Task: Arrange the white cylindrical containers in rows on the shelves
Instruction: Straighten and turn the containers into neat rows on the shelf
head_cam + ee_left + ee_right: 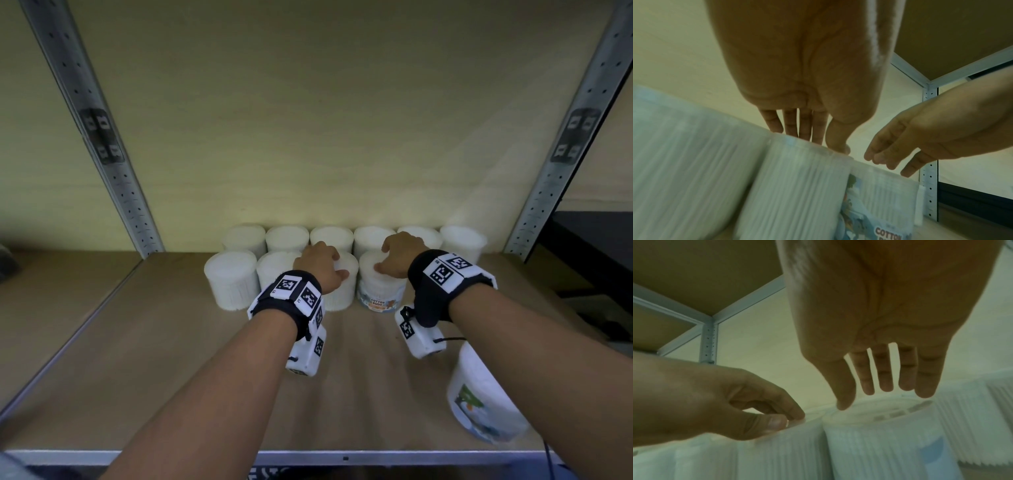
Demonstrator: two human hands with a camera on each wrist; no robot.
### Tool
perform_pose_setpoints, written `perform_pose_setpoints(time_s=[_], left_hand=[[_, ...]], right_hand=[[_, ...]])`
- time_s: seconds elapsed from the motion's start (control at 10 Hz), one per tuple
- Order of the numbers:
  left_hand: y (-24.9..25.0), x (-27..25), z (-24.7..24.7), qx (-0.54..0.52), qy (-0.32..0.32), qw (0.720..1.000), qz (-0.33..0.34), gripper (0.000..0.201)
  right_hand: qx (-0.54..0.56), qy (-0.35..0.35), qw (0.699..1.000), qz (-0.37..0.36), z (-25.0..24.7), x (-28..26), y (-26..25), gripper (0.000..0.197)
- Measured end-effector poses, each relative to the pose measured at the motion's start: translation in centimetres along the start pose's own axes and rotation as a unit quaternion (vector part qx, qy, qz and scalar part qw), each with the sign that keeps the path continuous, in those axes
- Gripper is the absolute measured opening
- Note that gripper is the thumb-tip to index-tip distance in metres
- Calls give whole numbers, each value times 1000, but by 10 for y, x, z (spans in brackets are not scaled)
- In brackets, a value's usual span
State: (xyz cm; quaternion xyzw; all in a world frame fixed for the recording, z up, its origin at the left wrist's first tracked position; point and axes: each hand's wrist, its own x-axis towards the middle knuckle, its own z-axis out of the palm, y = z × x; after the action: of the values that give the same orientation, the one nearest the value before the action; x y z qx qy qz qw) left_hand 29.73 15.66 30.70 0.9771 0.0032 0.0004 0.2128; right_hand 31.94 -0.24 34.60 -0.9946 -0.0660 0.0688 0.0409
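Note:
White ribbed cylindrical containers stand in two rows at the back of the shelf. The back row holds several. In the front row my left hand grips the third container from above, with its fingers on the lid's far edge and its thumb on the near rim. My right hand hovers with straight, spread fingers just over the lid of the fourth container, which carries a "Cotton Buds" label. These two containers stand side by side, touching.
One more labelled white container stands apart near the shelf's front right, beside my right forearm. Perforated metal uprights frame the bay. A metal lip runs along the front edge. Another shelf board is overhead.

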Motion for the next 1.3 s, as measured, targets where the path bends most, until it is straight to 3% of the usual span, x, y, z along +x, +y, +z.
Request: perform_pose_setpoints(time_s=[0.1,0.5,1.0,1.2,1.3], left_hand=[[0,0,0,1,-6,1000,-1,50],[1,0,-1,8,-5,1000,2,50],[3,-3,-7,-9,-28,1000,6,49],[3,-4,-20,10,-90,995,30,48],[7,-2,-29,26,-137,990,38,60]], right_hand=[[-9,-5,1000,0,7,2,0,64],[-23,-15,999,-46,3,0,2,49],[-37,0,998,-51,8,8,3,52],[-37,2,998,-48,9,10,5,52],[-35,4,998,-48,10,10,5,52]])
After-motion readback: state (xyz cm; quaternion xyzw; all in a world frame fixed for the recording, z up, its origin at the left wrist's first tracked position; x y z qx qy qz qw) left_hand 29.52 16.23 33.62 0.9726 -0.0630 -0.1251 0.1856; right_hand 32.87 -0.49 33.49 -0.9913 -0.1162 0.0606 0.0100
